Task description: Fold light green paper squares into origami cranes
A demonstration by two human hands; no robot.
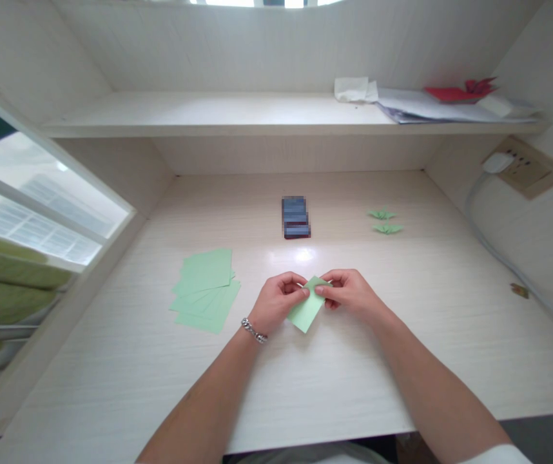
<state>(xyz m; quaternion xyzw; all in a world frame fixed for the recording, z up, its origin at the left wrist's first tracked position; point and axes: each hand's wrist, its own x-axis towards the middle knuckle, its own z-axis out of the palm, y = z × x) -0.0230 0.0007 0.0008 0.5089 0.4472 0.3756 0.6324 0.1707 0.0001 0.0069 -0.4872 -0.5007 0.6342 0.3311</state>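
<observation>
A small piece of light green paper, folded into a narrow shape, is held between both hands above the desk. My left hand pinches its upper left edge between thumb and fingers; a silver chain bracelet circles that wrist. On the other side, my right hand grips the upper right edge, thumb on top and fingers curled beneath. The fingertips partly cover the paper's upper part. To the left lies a loose, overlapping stack of green paper sheets. Two folded green paper cranes rest at the right.
A phone lies on the desk beyond my hands. Above runs a shelf with papers and a red paper crane. A grey cable hangs from a wall socket. Green curtain hangs at left.
</observation>
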